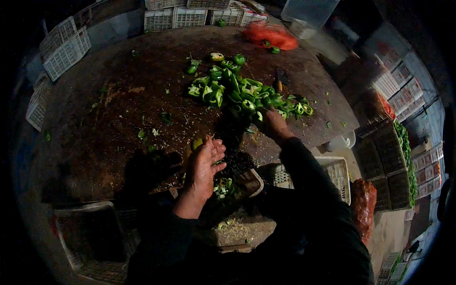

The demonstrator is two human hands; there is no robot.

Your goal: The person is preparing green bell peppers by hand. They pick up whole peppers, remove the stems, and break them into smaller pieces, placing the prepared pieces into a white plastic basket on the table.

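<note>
Over the table's near edge my left hand (205, 165) is raised with its palm turned inward and fingers apart, seemingly holding nothing. A yellow-green pepper piece (197, 143) shows just beyond it. My right hand (277, 124) reaches to the near side of a heap of cut green bell peppers (235, 87). Its fingertips lie in shadow among the pieces, so a grip cannot be made out. Beyond this hand lies a knife (280, 81) with a dark blade and wooden handle. Below my hands, a container (257, 183) holds green and pale pepper scraps.
Seeds and leaf bits litter the brown tabletop (117, 124). A red mesh bag (270, 35) lies at the far edge, before plastic crates (190, 17). An empty-looking crate (66, 237) stands lower left, another crate (342, 178) right. Stacked crates with greens (402, 142) and a filled red sack (364, 208) stand farther right.
</note>
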